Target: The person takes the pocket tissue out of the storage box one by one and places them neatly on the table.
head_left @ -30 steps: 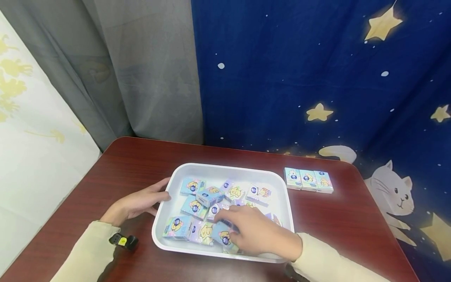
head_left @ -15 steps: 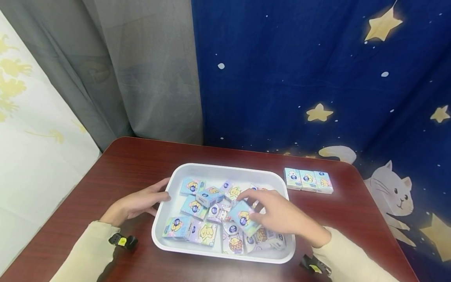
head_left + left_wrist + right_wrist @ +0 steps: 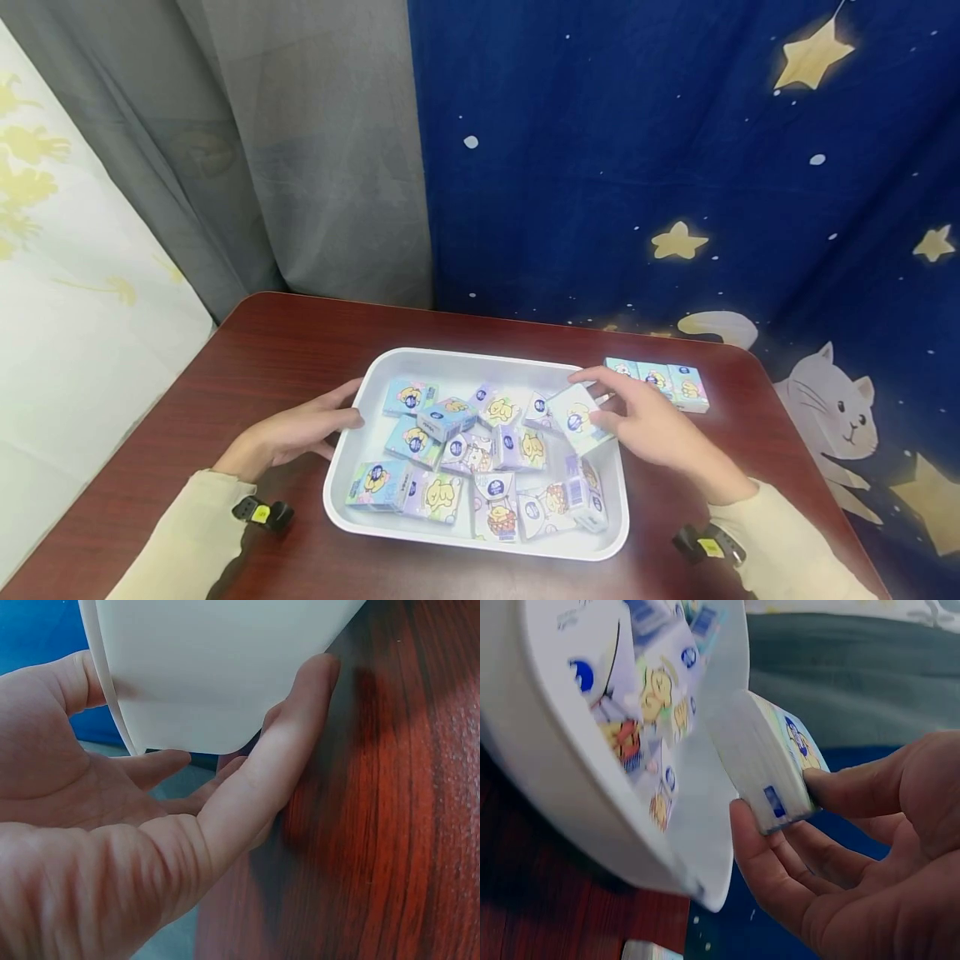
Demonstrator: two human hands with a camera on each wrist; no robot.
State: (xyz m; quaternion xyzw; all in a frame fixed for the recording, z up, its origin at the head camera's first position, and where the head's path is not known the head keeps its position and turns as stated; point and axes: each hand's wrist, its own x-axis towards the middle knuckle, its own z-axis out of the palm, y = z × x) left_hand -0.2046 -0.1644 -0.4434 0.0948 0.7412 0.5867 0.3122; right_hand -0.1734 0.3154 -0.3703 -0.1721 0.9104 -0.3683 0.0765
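So the right hand (image 3: 648,417) has a light blue tissue pack (image 3: 577,417) with a yellow cartoon character on it, pinched between the thumb and the fingers. The grip's only as wide as the pack, thumb on the printed face, and the right wrist view gets a nice look at the white folded layers along its edge. The pack's tilted, up over the right end of the white plastic tray (image 3: 480,362), toward the far corner.

Left hand (image 3: 307,425) is at the tray's left side, pretty relaxed: fingers loosely spread and only slightly bent along the outside, thumb lying over the rim. It's touching the tray, not clenched round it.

Inside the tray there's a jumble of more packs, mostly blue ones (image 3: 412,442) on the left and purple-and-white ones (image 3: 495,508) through the middle and right. Beyond its right end, a row of three packs (image 3: 687,387) sits side by side on the reddish-brown table (image 3: 300,342), partly behind the right hand.
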